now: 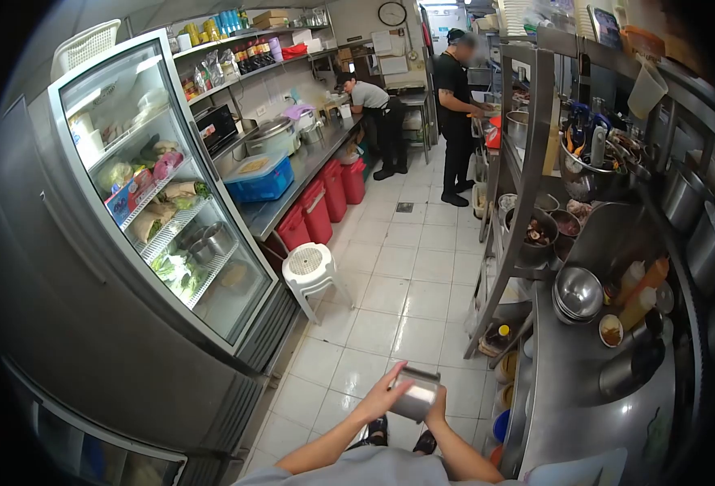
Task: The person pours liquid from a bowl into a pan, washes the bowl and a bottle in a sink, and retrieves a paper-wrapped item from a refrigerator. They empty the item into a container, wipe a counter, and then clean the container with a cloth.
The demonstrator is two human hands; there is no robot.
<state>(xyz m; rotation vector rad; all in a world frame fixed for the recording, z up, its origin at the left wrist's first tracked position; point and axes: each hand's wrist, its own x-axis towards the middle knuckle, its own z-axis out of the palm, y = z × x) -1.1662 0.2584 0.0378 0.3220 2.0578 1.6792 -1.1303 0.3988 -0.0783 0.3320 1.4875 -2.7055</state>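
Note:
In front of my body, above the tiled floor, I hold a small steel container [416, 396] with both hands. Its metal side catches a bright reflection. My left hand [381, 395] presses on its left side, the fingers stretched along it toward the top edge. On the opposite side my right hand [437, 407] grips it, with part of the fingers hidden behind the metal. Below the container show my dark shoes [425, 441].
To the left stands a glass-door fridge [163, 194] of vegetables, with a white stool [309, 263] beyond it. A steel counter [572, 405] on the right carries stacked metal bowls [578, 293] and squeeze bottles [639, 308]. Two people [455, 113] work farther back near red bins [333, 190].

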